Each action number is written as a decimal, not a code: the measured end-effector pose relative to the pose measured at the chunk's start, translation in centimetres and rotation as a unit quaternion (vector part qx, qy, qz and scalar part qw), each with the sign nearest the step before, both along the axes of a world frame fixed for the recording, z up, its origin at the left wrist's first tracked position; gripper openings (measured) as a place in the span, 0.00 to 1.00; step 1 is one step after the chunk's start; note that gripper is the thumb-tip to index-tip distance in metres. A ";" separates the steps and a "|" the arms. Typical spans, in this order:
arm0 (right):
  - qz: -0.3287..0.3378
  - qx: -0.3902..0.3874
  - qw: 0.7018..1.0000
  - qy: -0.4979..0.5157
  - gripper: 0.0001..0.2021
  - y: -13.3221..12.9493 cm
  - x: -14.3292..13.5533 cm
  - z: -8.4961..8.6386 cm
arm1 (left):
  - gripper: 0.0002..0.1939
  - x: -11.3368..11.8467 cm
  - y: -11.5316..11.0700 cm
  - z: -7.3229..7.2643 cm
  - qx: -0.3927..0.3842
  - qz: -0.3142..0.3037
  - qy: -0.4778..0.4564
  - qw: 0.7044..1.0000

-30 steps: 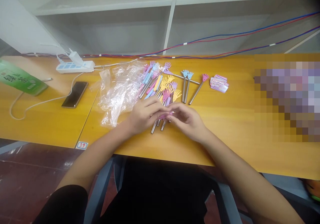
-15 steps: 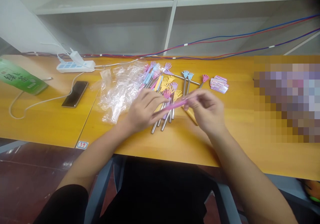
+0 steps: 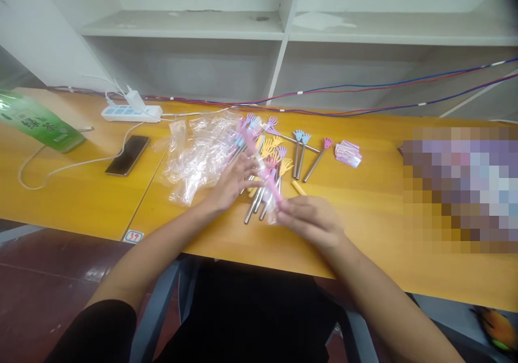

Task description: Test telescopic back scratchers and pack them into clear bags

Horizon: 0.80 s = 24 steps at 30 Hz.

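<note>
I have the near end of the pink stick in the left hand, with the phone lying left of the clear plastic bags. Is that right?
Not quite: the head view shows the near end of the pink stick in the right hand, not the left hand. The phone does lie left of the clear plastic bags.

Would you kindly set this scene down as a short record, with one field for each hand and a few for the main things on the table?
Left hand: fingers spread beside the pink stick; contact unclear
Right hand: gripping the near end of the pink stick, blurred
Pile: back scratchers with hand-shaped heads, several yellow
Right of pile: two blue scratchers, one pink scratcher
Farther right: small stack of cards
Left of pile: clear plastic wrappers
Far left: phone, power strip, green bottle
</note>
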State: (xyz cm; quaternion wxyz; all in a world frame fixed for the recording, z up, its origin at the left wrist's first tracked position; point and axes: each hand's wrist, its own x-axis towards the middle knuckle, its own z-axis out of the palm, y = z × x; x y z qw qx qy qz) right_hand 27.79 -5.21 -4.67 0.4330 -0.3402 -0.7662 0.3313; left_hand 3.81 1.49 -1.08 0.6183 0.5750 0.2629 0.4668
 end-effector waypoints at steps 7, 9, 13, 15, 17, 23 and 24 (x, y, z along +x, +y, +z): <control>0.063 0.250 0.962 -0.091 0.18 1.4 -3.4 0.3 | 0.22 -0.8 0.2 1.6 -0.144 0.042 -0.044 0.988; -0.074 0.209 0.975 0.000 0.19 1.9 -3.0 0.1 | 0.24 -0.9 0.0 1.6 -0.183 -0.042 -0.008 0.982; -0.193 0.015 0.968 0.161 0.24 3.3 -2.1 0.3 | 0.31 -0.3 -1.0 0.7 -0.230 -0.221 0.051 0.946; -0.155 -0.075 0.962 0.212 0.26 4.1 -1.9 0.5 | 0.29 0.4 -1.7 -0.2 -0.226 -0.259 0.066 0.937; -0.119 -0.135 0.955 0.234 0.25 4.6 -1.7 0.7 | 0.27 1.0 -2.1 -1.1 -0.207 -0.262 0.069 0.940; -0.066 -0.191 0.949 0.241 0.24 4.3 -2.3 1.0 | 0.20 1.0 -1.4 -1.6 -0.024 -0.053 0.059 0.997; -0.059 -0.191 0.950 0.240 0.23 4.1 -2.5 1.0 | 0.23 0.8 -1.2 -1.4 0.015 -0.025 0.067 0.997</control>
